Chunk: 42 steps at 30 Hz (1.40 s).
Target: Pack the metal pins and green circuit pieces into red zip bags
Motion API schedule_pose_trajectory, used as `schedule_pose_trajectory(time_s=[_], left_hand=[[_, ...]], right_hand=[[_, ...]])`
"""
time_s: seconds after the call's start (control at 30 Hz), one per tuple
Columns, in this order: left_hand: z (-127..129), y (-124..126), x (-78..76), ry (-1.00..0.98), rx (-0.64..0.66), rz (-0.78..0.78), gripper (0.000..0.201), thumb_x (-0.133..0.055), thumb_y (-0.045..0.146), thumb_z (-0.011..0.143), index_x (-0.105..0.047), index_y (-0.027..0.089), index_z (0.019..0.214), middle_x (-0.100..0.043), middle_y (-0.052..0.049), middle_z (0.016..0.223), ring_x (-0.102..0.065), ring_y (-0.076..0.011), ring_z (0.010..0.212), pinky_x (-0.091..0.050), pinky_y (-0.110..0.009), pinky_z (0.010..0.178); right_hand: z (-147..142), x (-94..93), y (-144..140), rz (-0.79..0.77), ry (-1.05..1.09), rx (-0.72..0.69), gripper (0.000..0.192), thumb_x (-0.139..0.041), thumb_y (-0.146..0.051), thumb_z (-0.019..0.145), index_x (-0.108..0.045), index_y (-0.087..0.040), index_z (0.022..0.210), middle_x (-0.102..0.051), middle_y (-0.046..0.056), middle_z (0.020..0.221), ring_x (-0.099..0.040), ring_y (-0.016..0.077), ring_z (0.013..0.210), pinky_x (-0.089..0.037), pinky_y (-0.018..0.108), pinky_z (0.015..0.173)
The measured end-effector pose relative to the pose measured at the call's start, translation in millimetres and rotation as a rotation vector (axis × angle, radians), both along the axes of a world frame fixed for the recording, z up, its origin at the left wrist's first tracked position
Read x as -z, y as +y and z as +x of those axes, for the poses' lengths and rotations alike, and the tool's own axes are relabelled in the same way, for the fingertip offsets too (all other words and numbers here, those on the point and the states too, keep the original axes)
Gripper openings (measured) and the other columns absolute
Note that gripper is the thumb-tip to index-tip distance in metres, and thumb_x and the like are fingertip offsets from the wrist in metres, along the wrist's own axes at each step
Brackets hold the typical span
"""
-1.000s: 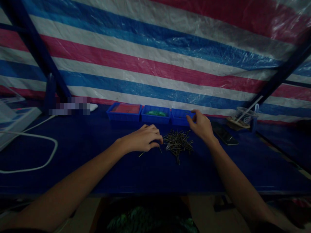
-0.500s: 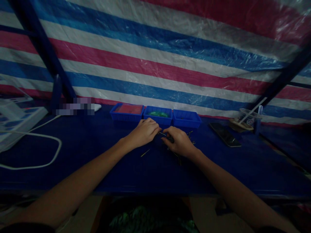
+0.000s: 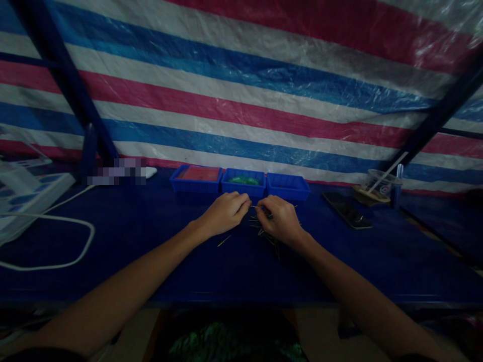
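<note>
At the middle of the dark-blue, smooth-topped table (image 3: 241, 274), a slender, straight, pale-gold, metal-looking rod (image 3: 255, 206) bridges your hands, its long axis roughly crosswise. Your right hand (image 3: 279, 218) appears to pinch one end, above the heap of thin, dark-gold rods (image 3: 264, 236); your left hand (image 3: 225, 213) curls nearby, its hold impossible to tell. The rod looks dull and unbent.

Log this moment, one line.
left hand: closed on thin rod | right hand: pinching same rod, over pile | loose rod: left of pile | blue trays: beyond hands
</note>
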State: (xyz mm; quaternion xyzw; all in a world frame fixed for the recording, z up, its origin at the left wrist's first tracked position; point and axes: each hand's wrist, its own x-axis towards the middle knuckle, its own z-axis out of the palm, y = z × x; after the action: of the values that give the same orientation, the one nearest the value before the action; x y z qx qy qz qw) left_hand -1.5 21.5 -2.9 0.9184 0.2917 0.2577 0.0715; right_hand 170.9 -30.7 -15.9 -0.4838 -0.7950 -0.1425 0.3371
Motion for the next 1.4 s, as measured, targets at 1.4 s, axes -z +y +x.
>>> schedule_pose_trajectory(time_s=[1.4], left_hand=[[-1,22,3.7,0.037,0.046,-0.095,0.016,-0.042,0.021,0.084,-0.057,0.016,0.081,-0.061,-0.006,0.083,-0.052,-0.0181,0.082,-0.040,-0.032,0.075]], right_hand=[[10,10.1,15,-0.221,0.094,-0.097,0.009,-0.054,-0.022,0.081,-0.057,-0.018,0.088,-0.055,0.001,0.073,-0.051,0.0119,0.066,-0.040,0.024,0.062]])
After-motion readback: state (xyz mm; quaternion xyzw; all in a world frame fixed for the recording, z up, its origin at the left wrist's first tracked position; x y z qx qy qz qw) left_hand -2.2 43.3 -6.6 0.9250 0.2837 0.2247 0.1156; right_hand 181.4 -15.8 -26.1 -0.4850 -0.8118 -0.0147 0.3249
